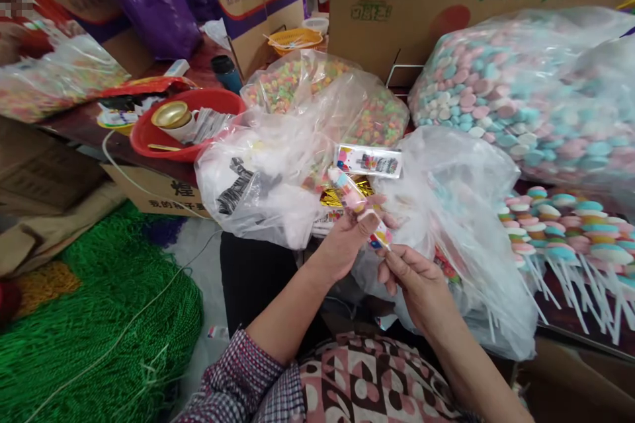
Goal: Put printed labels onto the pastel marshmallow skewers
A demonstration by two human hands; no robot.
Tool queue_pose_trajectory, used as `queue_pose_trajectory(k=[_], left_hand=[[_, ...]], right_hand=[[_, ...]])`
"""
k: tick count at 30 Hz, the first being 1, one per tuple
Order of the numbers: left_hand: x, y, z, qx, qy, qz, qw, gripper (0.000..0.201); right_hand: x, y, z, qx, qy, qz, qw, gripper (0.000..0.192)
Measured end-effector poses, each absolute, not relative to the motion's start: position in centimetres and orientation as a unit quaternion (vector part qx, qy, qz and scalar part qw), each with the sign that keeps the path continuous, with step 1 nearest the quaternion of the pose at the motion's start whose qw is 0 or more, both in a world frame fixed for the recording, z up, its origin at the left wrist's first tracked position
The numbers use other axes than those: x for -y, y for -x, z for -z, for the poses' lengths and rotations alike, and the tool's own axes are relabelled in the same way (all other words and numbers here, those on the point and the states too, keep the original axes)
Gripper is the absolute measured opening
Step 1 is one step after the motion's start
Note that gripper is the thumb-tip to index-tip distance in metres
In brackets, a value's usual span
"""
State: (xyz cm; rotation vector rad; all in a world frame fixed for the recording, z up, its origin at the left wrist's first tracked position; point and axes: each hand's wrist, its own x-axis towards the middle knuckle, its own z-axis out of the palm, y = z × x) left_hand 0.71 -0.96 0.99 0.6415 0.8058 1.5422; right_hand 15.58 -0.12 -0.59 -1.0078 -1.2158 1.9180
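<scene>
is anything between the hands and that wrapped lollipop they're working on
Nothing visible. The left hand already grips the wrapped lollipop around its middle, and the right hand pinches its lower end near the stick. The plastic bag lies behind and beside it, not between.

A dark red table [89, 129] carried a red basin [149, 139] holding a gold lid [170, 114] and packets. Beside the basin lay clear bags of small multicoloured candy [292, 89] and a crumpled white bag [258, 192]. On the right a big bag of pink, blue and white candy [520, 92] rested, with rows of lollipops [570, 231] in front, sticks pointing toward the person. Cardboard boxes [397, 6] stood at the back. On the floor [198, 264] lay green netting [99, 317].
</scene>
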Motion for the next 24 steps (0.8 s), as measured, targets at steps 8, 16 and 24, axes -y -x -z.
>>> queue_pose_trajectory(k=[8, 16, 24], left_hand=[[0.8, -0.8, -0.1, -0.563, -0.535, -0.518, 0.358, 0.035], [0.8, -1.4, 0.6, -0.594, -0.619, -0.454, 0.24, 0.028], [1.0, -1.2, -0.2, -0.556, -0.609, -0.452, 0.34, 0.038]], right_hand=[[-0.6, -16.3, 1.0, 0.558, 0.403, -0.634, 0.352, 0.03], [-1.3, -17.2, 1.0, 0.706, 0.397, -0.485, 0.33, 0.046], [-1.0, -16.3, 1.7, 0.665, 0.375, -0.512, 0.394, 0.04]])
